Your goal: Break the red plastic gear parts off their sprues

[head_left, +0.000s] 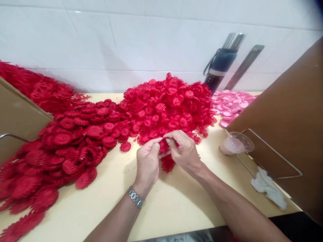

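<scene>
My left hand [148, 158] and my right hand [183, 148] meet over the table, both closed on a red fabric flower [164, 146] with a fringed edge. Thumbs and forefingers pinch its upper part from either side. Below my fingers hangs a pointed red petal piece [168, 164]; whether it is joined to the flower I cannot tell. Just behind my hands rises a heap of small red fringed flowers [166, 107]. To the left spreads a pile of flatter red discs with toothed edges [63, 141]. A single red disc [125, 146] lies at its right edge.
At the far left lie red cut pieces [42, 87] beside a brown board [20, 117]. A dark blue bottle [222, 64] and a metal strip [244, 67] lean near the wall. Pink petals [234, 102], a plastic cup [234, 144], a white tissue [268, 188] and another board [285, 124] are right.
</scene>
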### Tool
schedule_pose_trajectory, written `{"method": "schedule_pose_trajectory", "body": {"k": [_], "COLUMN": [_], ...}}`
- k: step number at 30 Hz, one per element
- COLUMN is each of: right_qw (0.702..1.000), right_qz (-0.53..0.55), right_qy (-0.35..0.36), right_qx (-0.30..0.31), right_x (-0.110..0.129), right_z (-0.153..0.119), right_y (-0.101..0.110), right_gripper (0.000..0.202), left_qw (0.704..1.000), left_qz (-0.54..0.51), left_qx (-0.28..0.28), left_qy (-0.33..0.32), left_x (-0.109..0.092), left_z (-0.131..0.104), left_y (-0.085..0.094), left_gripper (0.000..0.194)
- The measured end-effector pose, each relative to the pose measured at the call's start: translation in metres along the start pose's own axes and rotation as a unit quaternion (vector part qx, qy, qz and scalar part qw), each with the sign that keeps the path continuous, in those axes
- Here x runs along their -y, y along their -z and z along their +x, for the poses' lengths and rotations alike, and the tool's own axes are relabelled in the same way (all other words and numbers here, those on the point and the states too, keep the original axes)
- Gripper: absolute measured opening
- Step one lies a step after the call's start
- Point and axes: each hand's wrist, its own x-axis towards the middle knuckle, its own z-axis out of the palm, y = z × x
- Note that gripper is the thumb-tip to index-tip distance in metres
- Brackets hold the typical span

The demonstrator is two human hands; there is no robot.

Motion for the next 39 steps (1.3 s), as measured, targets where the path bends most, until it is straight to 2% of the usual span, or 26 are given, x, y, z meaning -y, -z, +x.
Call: {"method": "schedule_pose_trajectory", "body": {"k": [3,7,11,13,15,16,19,21,25,34,39], "right_qw": [0.998,0.994,0.984,0.98,0.988,0.992,0.997,0.996,0.992,0.989,0.994], "right_qz": [-0.04,-0.08,-0.177,-0.194,-0.154,-0.121,-0.031,0.016,0.081,0.112,0.089], "right_qy": [0.027,0.0,-0.003,0.003,0.011,0.018,0.011,-0.011,-0.03,-0.057,-0.015], "right_qx": [-0.028,-0.074,-0.03,-0.038,-0.032,-0.011,0.071,0.091,0.094,0.082,0.06], "right_x": [-0.001,-0.018,-0.033,-0.03,-0.022,-0.017,-0.007,-0.004,-0.004,0.001,0.0], "right_z": [0.0,0.001,0.006,0.007,0.008,0.007,0.006,0.005,0.005,0.004,0.003], "right_y": [-0.003,0.004,0.016,0.019,0.018,0.017,0.012,0.009,0.009,0.008,0.008], "right_gripper": [0.018,0.022,0.029,0.027,0.022,0.02,0.017,0.01,0.003,0.013,0.021], "left_qw": [1.0,1.0,1.0,0.999,1.0,1.0,0.998,0.995,0.996,1.0,0.999], "left_qz": [0.013,-0.016,-0.029,-0.023,-0.018,-0.016,-0.017,-0.023,-0.023,0.011,0.025], "left_qx": [-0.009,-0.022,0.011,0.018,0.013,0.015,0.056,0.082,0.077,0.024,0.0], "left_qy": [-0.014,-0.014,0.006,0.016,0.019,0.02,0.035,0.046,0.026,-0.011,-0.022], "left_x": [0.0,-0.005,-0.008,-0.007,-0.007,-0.007,-0.006,-0.004,0.0,-0.002,0.0], "left_z": [0.0,0.001,0.003,0.005,0.005,0.005,0.002,0.0,-0.001,-0.001,-0.001], "left_y": [0.0,0.001,0.002,0.002,0.003,0.002,0.002,0.001,0.001,-0.001,0.0], "left_gripper": [0.012,0.013,0.013,0.014,0.017,0.017,0.018,0.017,0.015,0.009,0.01]}}
